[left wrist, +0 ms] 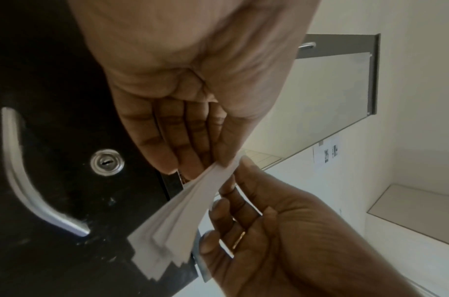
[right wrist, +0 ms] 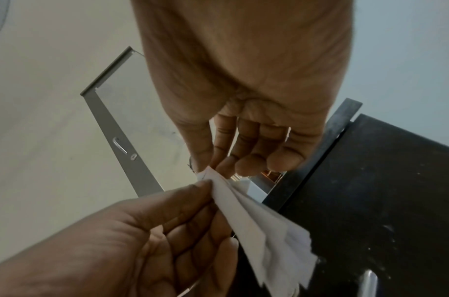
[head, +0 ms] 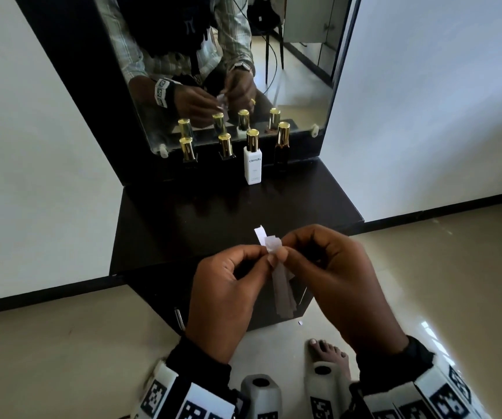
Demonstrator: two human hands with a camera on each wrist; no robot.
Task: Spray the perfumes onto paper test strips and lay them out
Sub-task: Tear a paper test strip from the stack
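A small bundle of white paper test strips [head: 277, 267] hangs between both hands over the front edge of the dark dresser top [head: 183, 225]. My left hand [head: 228, 285] pinches the bundle's top end from the left, and my right hand [head: 328, 273] pinches it from the right. The strips [left wrist: 177, 217] fan out downward in the left wrist view, and the same strips [right wrist: 266, 227] show in the right wrist view. At the back, under the mirror, stand a white perfume bottle [head: 252, 160], a dark brown bottle [head: 282, 149] and two dark gold-capped bottles [head: 188, 151], [head: 225, 148].
A mirror [head: 228, 71] rises behind the bottles. The dresser's front door carries a metal handle [left wrist: 33, 180] and a keyhole [left wrist: 107, 162]. Pale tiled floor [head: 425, 282] lies to the right, and a bare foot [head: 331, 355] is below my hands.
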